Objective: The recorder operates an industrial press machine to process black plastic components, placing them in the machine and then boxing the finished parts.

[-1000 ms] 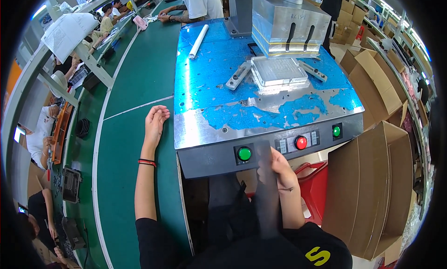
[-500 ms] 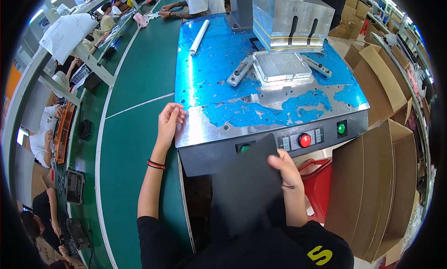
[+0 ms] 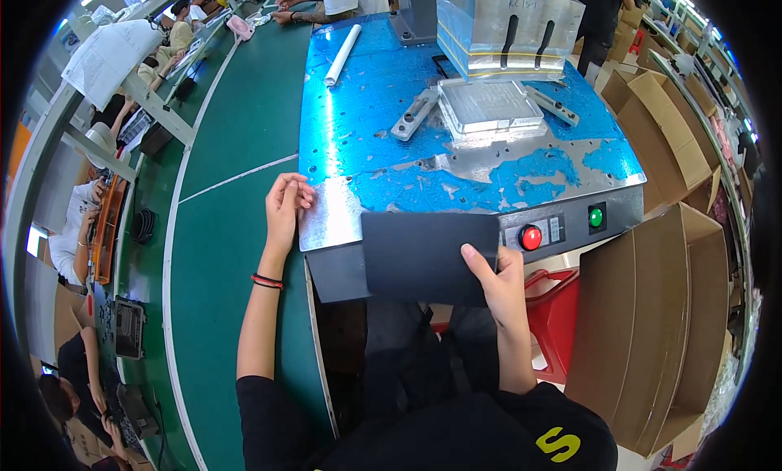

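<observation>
A flat black rectangular sheet (image 3: 428, 257) is gripped at its right edge by my right hand (image 3: 494, 277), the thumb lying on its near face. It hangs in front of the machine's front panel and hides part of it, including the left green button. My left hand (image 3: 287, 204) rests at the left front corner of the blue-covered metal machine table (image 3: 391, 173), fingers loosely curled and apart with nothing in them. Further back on that table sits a clear block-shaped fixture (image 3: 493, 108) between two metal clamps, beneath a metal press head (image 3: 521, 31).
A red button (image 3: 530, 237) and a green button (image 3: 596, 217) show on the front panel. A white tube (image 3: 344, 55) lies at the back left. Cardboard boxes (image 3: 643, 324) and a red stool (image 3: 558, 324) stand at right. A green workbench (image 3: 220, 251) runs along the left, with people beyond.
My right hand has turned the black sheet from a slant to nearly level, raising its lower left part. My left hand has shifted only slightly in the picture, along with the whole view.
</observation>
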`<state>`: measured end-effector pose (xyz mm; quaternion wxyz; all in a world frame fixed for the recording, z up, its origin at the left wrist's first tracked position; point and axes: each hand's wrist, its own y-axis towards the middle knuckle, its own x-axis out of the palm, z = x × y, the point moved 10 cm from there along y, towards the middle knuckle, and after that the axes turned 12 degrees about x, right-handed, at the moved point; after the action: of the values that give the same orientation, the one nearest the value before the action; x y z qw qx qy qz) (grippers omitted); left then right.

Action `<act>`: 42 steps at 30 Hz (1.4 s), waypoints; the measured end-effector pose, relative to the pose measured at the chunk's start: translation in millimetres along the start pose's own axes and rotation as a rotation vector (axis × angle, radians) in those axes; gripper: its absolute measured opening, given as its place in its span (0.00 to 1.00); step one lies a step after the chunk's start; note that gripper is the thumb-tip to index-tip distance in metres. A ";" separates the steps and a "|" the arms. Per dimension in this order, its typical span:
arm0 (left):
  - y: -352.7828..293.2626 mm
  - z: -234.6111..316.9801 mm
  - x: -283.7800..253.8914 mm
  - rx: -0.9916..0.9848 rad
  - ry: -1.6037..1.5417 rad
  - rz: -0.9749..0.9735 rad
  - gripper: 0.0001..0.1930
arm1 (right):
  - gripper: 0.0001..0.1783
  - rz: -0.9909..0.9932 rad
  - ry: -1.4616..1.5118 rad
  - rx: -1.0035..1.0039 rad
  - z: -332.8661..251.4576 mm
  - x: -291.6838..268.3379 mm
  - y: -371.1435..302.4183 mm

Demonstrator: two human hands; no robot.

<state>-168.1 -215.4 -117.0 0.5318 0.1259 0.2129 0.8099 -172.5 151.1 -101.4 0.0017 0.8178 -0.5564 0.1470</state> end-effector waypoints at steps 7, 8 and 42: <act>0.6 1.8 0.3 -0.002 -0.008 0.003 0.11 | 0.18 -0.279 0.652 0.287 21.6 1.8 -6.1; -0.6 1.9 -1.2 -0.003 -0.003 0.005 0.11 | 0.16 -0.182 0.335 0.200 16.8 -2.4 -3.4; -44.8 97.5 128.4 -0.234 -0.096 -0.216 0.14 | 0.32 0.043 0.035 -0.080 -3.6 12.5 14.7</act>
<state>-141.7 -61.9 -55.8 0.6362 0.0779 0.1039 0.7605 -182.5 134.8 -97.3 0.0410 0.8022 -0.5791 0.1390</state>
